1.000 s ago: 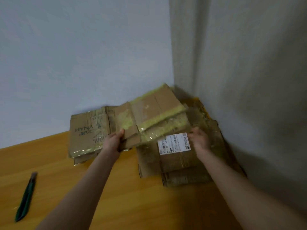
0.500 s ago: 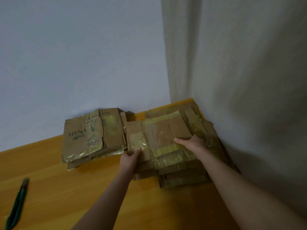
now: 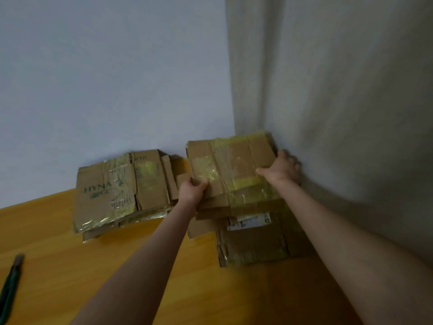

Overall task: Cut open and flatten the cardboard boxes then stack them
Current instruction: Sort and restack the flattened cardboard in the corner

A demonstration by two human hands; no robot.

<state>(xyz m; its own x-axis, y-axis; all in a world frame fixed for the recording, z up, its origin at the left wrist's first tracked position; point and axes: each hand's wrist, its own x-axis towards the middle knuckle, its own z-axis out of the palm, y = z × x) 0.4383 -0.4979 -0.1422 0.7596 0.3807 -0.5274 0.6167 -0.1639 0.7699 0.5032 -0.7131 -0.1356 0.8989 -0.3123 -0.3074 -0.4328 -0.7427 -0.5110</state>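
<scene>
We held a flattened cardboard piece [image 3: 230,170] between both hands over the stack of flattened boxes [image 3: 253,240], which sat at about two o'clock on the wooden table [image 3: 140,266], pushed into the corner where the two walls met. Our left hand [image 3: 191,192] had its grip closed on the piece's near left corner, thumb on top and fingers curled underneath; our right hand [image 3: 281,171] was clamped on the right edge, thumb stretched over the taped face and the remaining fingers wrapped out of sight behind, close to the right wall [image 3: 339,113]. The piece, criss-crossed with glossy yellowish tape, lay nearly level, its far edge toward the corner at twelve o'clock, and it covered the far part of the stack (whether it already rested on the boxes beneath we could not tell). A white shipping label [image 3: 249,221] showed on the box just under its near edge. At about ten o'clock from the stack, well apart from our hands, a second pile of flattened cardboard [image 3: 117,191] printed with "HYNA" rested against the back wall. A green utility knife [image 3: 10,287] lay at eight o'clock near the table's left edge.
</scene>
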